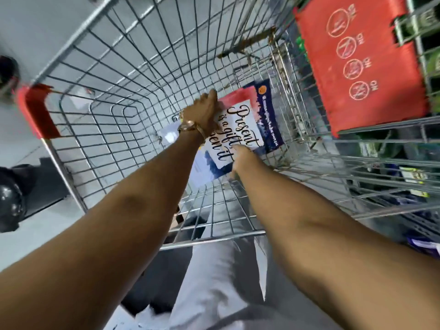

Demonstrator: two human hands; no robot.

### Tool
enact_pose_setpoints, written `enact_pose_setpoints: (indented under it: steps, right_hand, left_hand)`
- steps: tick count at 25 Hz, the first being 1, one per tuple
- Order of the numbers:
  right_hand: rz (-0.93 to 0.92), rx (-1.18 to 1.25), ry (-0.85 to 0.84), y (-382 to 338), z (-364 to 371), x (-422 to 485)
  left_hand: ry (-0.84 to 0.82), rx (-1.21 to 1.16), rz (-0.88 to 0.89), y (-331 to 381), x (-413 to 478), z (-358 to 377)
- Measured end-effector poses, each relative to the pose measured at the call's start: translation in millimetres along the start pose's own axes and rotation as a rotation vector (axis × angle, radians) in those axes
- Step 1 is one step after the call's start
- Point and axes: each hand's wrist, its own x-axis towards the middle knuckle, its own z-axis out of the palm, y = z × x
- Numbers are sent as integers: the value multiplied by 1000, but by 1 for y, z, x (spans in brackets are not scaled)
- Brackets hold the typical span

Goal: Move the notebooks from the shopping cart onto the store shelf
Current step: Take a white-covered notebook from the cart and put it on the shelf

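Observation:
Both my arms reach down into the wire shopping cart (100, 96). A notebook (240, 129) with a red, white and blue cover and the words "Present is a gift" lies near the cart's bottom. My left hand (202, 113), with a watch on the wrist, grips its far left edge. My right hand (242, 158) holds its near corner, fingers curled under. A dark blue notebook (271, 115) lies under it, partly covered. A pale notebook edge (202, 167) shows below, behind my left wrist.
The cart's red child-seat flap (362, 65) with round warning signs stands at the right. A red corner bumper (35, 110) marks the cart's left end. Store shelving with goods (404, 177) is at the right, beyond the wire side. Grey floor lies to the left.

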Motion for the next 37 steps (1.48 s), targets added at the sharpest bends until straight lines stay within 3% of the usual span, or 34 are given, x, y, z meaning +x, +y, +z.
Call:
enact_pose_setpoints:
  steps: [3,6,8,12,16,20,24,27,31,35,37]
  right_hand:
    - [-25,160,-28,-9,-15,-19]
    - [-218,189,34,-18,-22,-40]
    - [-376,163,18,-27,-34,-38]
    - [-683,136,63,-63,-76,-107]
    - [-1235,136,79,-65,-147,-290]
    - [-1857,316,131,-58,-245,-397]
    - [-2129,360,449,-39,-342,-481]
    - [-2178,420,840,-23,-415,-536]
    - [-1953,398,1368,-13,-494,-601]
    - [-1744,358,1504,-36,-560,-635]
    - [-1601,376,1535,-51,-583,-638]
  left_hand:
    - [67,-36,37,25,-38,-25]
    - [193,-64,51,51,-94,-55]
    - [363,-178,97,67,-131,-90]
    - [657,-869,263,101,-179,-169]
    - [803,-1179,466,162,-219,-257]
    - [725,-1461,773,252,-254,-333]
    - [499,-1434,1143,354,-293,-384]
    - [377,-1366,1353,440,-322,-413]
    - [401,-1220,1460,545,-349,-435]
    - [427,-1008,1449,640,-354,-454]
    - [295,-888,1365,678,-348,-456]
